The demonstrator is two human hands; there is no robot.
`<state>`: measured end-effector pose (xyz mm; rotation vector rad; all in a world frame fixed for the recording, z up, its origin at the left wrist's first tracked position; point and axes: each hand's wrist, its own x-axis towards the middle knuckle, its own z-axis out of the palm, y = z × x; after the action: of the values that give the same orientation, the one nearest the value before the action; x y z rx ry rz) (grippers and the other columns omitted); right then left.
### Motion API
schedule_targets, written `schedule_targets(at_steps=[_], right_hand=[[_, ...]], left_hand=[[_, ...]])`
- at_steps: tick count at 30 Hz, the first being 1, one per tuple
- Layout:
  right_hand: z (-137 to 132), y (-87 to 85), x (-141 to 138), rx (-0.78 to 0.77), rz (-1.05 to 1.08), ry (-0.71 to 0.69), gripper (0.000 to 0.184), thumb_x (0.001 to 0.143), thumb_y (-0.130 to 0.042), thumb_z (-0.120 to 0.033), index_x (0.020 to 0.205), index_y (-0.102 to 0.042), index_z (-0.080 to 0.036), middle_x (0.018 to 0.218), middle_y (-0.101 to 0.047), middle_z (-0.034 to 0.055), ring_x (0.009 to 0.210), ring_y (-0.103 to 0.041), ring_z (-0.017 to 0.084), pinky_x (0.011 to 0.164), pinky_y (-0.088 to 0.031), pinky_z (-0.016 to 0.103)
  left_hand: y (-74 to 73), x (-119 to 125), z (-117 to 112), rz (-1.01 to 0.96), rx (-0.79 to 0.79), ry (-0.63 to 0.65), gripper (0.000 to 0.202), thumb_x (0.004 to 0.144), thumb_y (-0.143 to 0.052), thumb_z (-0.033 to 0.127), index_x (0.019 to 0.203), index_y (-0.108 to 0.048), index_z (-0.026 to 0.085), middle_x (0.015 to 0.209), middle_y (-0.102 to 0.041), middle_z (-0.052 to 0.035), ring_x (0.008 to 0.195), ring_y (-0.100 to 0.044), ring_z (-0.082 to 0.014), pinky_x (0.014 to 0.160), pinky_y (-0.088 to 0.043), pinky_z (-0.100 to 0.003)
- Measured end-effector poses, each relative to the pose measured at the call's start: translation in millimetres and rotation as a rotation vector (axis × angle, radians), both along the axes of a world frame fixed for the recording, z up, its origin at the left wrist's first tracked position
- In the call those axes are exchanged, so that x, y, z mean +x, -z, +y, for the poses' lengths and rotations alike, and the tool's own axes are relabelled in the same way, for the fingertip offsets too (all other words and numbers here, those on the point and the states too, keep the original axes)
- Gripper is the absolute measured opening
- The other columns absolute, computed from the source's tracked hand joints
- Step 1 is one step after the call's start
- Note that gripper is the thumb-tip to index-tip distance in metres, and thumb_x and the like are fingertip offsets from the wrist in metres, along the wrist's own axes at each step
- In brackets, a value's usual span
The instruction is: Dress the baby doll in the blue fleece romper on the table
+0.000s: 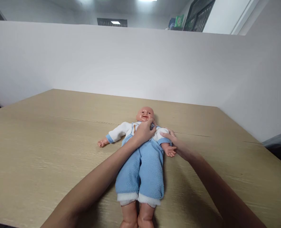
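Observation:
A baby doll (140,164) lies on its back on the wooden table, head at the far end and feet toward me. It wears blue fleece overalls over a white top with blue cuffs. My left hand (145,130) rests across its chest, with thumb and fingers closed on the overalls near the collar and shoulder; the fingertips are partly hidden. At the doll's arm on my right, my right hand (175,141) is wrapped round the white sleeve (162,134), thumb on top. The doll's other arm (118,133) stretches out to the left on the tabletop.
The wooden table (47,152) has a thin seam running across it. Behind its far edge stands a white partition wall (130,63). Beyond the wall, a green package (179,21) and dark window bars show.

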<state>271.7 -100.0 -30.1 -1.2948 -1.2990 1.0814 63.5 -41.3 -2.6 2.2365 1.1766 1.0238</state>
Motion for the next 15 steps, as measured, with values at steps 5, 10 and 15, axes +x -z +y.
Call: schedule_targets(at_steps=[5, 10, 15], right_hand=[[-34.6, -15.6, 52.4, -0.156, -0.111, -0.136, 0.071, 0.081, -0.082, -0.049, 0.147, -0.061, -0.031, 0.136, -0.074, 0.0098, 0.108, -0.077, 0.030, 0.080, -0.066, 0.037], [-55.5, -4.7, 74.6, -0.082, -0.329, 0.030, 0.066, 0.084, -0.079, -0.060, 0.138, -0.067, -0.023, 0.088, -0.075, 0.0046, 0.064, -0.064, 0.020, 0.056, -0.053, 0.031], [-64.4, 6.2, 83.6, 0.062, -0.486, 0.055, 0.059, 0.084, -0.082, -0.058, 0.130, -0.071, -0.023, 0.103, -0.078, 0.0088, 0.086, -0.075, 0.028, 0.078, -0.063, 0.040]], left_hand=[[-3.7, 0.7, -5.4, 0.056, 0.001, 0.004, 0.016, 0.094, -0.066, 0.030, 0.108, -0.068, 0.024, 0.094, -0.077, -0.0041, 0.087, -0.071, -0.0233, 0.074, -0.046, -0.033], [-5.1, -0.2, -6.9, 0.099, 0.021, 0.016, 0.024, 0.090, -0.072, 0.032, 0.112, -0.066, 0.023, 0.096, -0.076, -0.0044, 0.087, -0.071, -0.0247, 0.074, -0.046, -0.035], [0.0, -1.2, -3.0, 0.094, 0.037, 0.025, 0.022, 0.093, -0.071, 0.031, 0.113, -0.066, 0.024, 0.104, -0.077, -0.0054, 0.097, -0.072, -0.0259, 0.080, -0.049, -0.036]])
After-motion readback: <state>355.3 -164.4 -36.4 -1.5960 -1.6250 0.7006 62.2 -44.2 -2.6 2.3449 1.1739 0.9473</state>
